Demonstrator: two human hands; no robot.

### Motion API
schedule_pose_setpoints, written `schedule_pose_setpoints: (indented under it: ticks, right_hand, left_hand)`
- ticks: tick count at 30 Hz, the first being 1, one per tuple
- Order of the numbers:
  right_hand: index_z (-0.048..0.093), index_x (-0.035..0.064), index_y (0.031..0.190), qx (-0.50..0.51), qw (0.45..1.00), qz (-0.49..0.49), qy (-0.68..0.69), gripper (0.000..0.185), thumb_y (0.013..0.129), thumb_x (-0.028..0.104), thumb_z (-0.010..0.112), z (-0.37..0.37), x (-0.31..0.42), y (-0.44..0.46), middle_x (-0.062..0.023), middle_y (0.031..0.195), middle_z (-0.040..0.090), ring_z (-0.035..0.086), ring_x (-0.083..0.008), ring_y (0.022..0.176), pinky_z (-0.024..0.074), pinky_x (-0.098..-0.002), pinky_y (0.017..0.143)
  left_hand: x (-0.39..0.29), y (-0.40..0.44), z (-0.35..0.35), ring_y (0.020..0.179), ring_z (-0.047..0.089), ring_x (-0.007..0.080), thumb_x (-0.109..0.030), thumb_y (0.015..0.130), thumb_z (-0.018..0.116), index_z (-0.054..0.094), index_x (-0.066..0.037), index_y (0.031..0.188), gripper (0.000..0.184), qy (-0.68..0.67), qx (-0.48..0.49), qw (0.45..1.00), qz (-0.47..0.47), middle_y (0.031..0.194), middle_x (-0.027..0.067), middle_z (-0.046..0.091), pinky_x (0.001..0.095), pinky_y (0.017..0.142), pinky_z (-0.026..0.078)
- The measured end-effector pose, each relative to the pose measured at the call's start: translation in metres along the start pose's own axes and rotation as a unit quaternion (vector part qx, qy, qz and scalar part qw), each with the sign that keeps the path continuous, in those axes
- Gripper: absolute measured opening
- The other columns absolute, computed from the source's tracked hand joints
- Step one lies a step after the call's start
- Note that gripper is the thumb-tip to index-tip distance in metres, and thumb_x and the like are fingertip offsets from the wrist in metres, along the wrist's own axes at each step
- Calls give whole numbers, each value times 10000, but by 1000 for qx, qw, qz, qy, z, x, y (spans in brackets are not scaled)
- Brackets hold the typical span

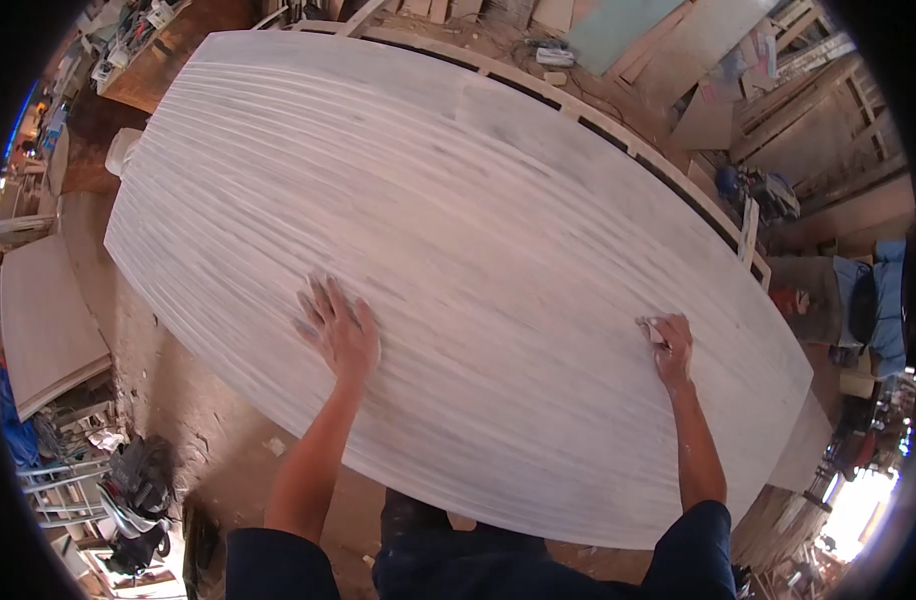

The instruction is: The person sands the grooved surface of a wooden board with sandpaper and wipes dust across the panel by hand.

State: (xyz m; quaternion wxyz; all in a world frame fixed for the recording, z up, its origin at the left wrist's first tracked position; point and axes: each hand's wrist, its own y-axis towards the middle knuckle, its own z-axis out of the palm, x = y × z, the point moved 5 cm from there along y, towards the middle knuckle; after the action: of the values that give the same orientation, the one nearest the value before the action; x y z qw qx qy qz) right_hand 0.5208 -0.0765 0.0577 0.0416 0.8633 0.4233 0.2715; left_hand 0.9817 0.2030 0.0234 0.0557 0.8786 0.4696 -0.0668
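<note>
A large pale panel, rounded like a boat hull and lined with long grooves, spreads out in front of me under a whitish, dusty coat. My left hand lies flat on its grooved surface left of the middle, fingers spread, holding nothing. Toward the right end, my right hand is closed around a small pale folded piece that looks like sandpaper, close against the surface. Most of that piece is hidden by the fingers. White dust coats both hands.
A wooden frame edge runs along the panel's far side. Sheets and boards lie beyond it, near a blue machine. Stacked flat boards stand at left, above a dark bag. Bright light enters at lower right.
</note>
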Motion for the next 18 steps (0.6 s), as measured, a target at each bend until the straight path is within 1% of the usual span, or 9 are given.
schedule_pose_setpoints:
  ticks: [5,7,10,11,12,13,14,15,18]
  right_hand:
    - [648,-26,967,19,997,43,65,390,610,-172,594,80,83,97,-151,889,595,561,-351,829,449,-402,655]
    - [666,4,1018,3,995,28,94,432,599,-103,663,148,126,159,-148,963,617,554,-373,893,458,-440,758]
    - [691,79,1023,57,983,28,173,283,751,4,680,259,231,288,-117,1060,631,542,-348,1033,434,-468,928]
    - [659,33,968,-62,983,-91,147,197,772,26,679,307,261,331,-134,991,605,556,-325,962,486,-463,791]
    - [655,60,938,-14,983,31,178,110,830,64,632,359,292,373,-142,997,618,551,-331,991,478,-467,830]
    - [648,51,931,-27,992,-18,125,86,871,84,597,391,332,414,-165,1030,622,557,-348,1004,479,-456,871]
    - [650,18,930,19,989,45,138,118,903,104,573,403,366,449,-187,1053,621,560,-358,1028,471,-453,919]
    - [664,-4,890,-55,989,30,137,145,902,119,587,416,390,470,-179,1048,628,568,-341,1046,467,-468,929]
    - [711,47,876,3,998,-13,68,155,907,142,594,415,388,477,-124,1046,643,572,-304,1063,448,-463,955]
  left_hand:
    - [5,0,-3,1517,76,383,-432,996,428,323,-97,1534,642,-17,44,998,35,1641,102,194,655,1151,-29]
    - [7,0,-4,1517,70,388,-432,991,447,334,-98,1528,642,-36,68,996,47,1640,102,197,675,1138,-47]
    - [12,0,-5,1504,79,433,-381,973,495,414,-117,1487,583,-91,105,987,85,1636,116,201,746,1081,-81]
    - [11,-1,-6,1503,75,441,-394,963,509,421,-128,1483,590,-111,113,983,90,1634,114,207,757,1070,-85]
    - [14,-1,-5,1501,70,448,-407,953,524,428,-138,1478,598,-132,121,979,96,1631,112,213,767,1060,-89]
    - [19,-2,-3,1501,70,448,-407,953,524,428,-138,1478,598,-135,127,977,107,1631,112,213,767,1060,-89]
    - [21,-5,-1,1501,62,452,-411,944,536,422,-143,1480,611,-133,132,973,135,1629,111,218,767,1058,-95]
    - [22,-9,2,1501,53,457,-416,934,548,417,-147,1482,624,-133,138,968,164,1627,110,222,766,1056,-102]
    - [28,-10,-2,1501,58,456,-362,928,572,426,-96,1466,617,-214,160,943,197,1617,137,234,750,1063,-108]
